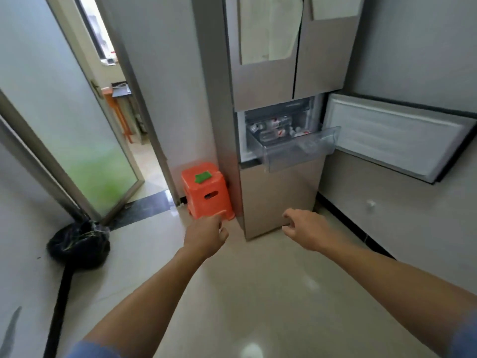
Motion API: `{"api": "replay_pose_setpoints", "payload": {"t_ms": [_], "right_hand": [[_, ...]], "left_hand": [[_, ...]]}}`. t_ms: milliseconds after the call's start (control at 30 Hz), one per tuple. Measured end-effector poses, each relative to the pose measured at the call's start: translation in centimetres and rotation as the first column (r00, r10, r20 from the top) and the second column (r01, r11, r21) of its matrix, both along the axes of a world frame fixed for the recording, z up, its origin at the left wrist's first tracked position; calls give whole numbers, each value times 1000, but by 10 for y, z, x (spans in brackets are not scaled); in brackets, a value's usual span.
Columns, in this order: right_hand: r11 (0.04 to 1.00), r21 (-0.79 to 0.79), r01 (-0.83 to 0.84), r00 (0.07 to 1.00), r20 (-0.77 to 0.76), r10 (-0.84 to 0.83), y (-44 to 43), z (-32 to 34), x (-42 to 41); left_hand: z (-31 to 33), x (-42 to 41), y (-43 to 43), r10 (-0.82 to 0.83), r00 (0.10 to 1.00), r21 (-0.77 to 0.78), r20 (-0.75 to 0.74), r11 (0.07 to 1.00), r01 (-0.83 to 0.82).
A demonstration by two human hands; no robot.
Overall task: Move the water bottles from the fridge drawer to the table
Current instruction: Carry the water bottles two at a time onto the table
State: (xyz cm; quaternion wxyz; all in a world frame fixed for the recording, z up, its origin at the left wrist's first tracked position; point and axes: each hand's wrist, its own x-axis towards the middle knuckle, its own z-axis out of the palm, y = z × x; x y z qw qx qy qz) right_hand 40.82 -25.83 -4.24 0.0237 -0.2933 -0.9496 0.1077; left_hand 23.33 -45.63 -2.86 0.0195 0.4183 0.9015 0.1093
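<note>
A tall beige fridge stands ahead with its middle door swung open to the right. A clear plastic drawer is pulled out of it. Several water bottles with red and white labels lie inside the drawer. My left hand reaches forward low in front of the fridge, fingers loosely curled and holding nothing. My right hand is stretched out beside it, also with nothing in it, fingers half curled. Both hands are well below the drawer and apart from it. No table is in sight.
An orange plastic stool with a green patch on top stands against the fridge's left side. A black rubbish bag sits on the floor at the left. A frosted glass door opens onto a corridor. A grey wall runs along the right.
</note>
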Motion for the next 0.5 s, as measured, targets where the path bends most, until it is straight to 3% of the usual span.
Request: {"api": "replay_pose_setpoints", "payload": {"t_ms": [267, 500], "right_hand": [[984, -25, 175, 985, 12, -175, 148, -19, -16], [979, -73, 188, 982, 8, -188, 304, -12, -75]], "left_hand": [[-12, -49, 178, -198, 980, 1, -2, 980, 198], [-6, -99, 328, -182, 983, 26, 0, 983, 182]]}}
